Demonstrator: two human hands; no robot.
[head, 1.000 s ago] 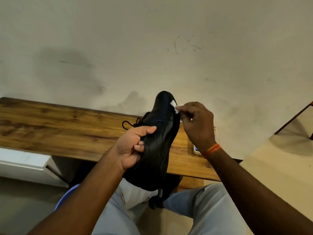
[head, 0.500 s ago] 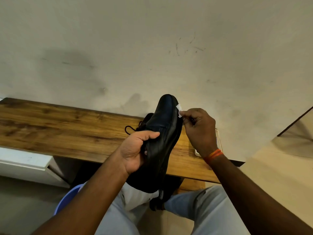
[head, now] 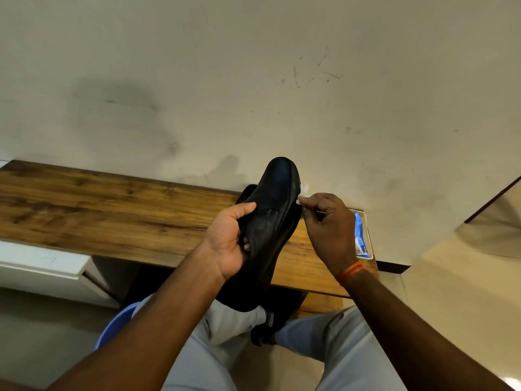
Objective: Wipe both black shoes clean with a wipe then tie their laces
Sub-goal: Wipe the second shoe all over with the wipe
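Note:
A black shoe (head: 275,218) stands tilted with its toe up over the wooden table (head: 112,215). My left hand (head: 229,241) grips it around the middle from the left, thumb across the upper. My right hand (head: 328,230) pinches a small white wipe (head: 302,194) against the sole edge on the shoe's right side near the toe. Most of the wipe is hidden in my fingers. A second black shoe (head: 266,327) shows partly below, on a foot between my knees.
A blue and white wipe packet (head: 361,235) lies on the table's right end behind my right hand. A plain wall rises just behind the table. A white unit (head: 42,263) sits under the table at left, and a blue rim (head: 115,323) shows by my left knee.
My right hand with the wipe has slid down along the shoe's right edge, away from the toe. The wipe packet has come into view behind it. My left hand keeps its grip.

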